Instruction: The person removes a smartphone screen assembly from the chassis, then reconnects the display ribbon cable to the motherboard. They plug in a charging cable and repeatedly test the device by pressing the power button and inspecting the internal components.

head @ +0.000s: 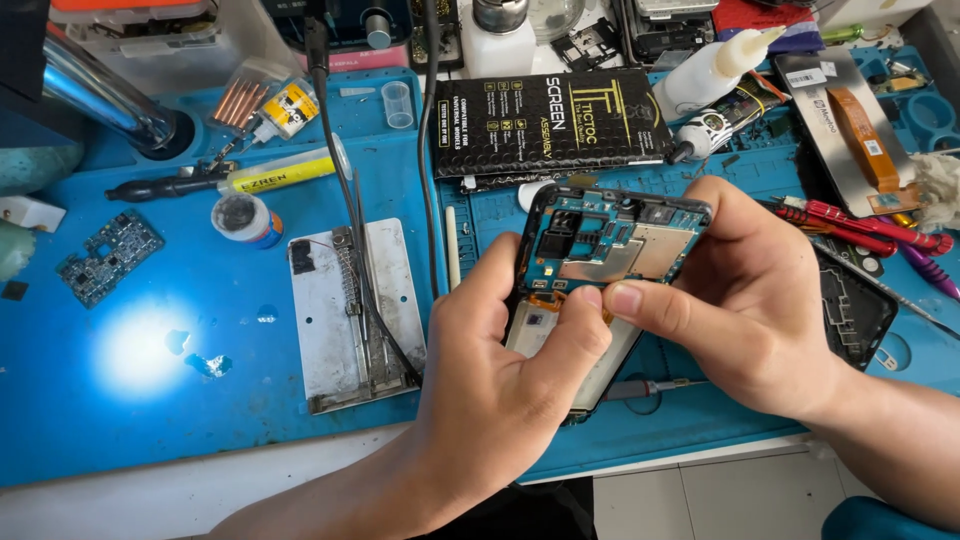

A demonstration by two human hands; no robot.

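An opened phone [610,240] with its back off shows a blue circuit board and silver shields; it is held tilted above the blue work mat [150,420]. My left hand [500,380] grips its lower left side, the thumb pressing on the lower part of the board. My right hand [745,300] holds the right edge, its thumb laid across the middle and meeting the left thumb. The phone's lower half is hidden behind my hands.
A black flat box [550,125] lies behind the phone. A metal plate [350,320] with black cables across it sits left of my hands. A loose small circuit board [108,257], a small jar [245,218], glue bottles [715,65], red-handled tools [860,225] and a black phone cover [860,315] surround them.
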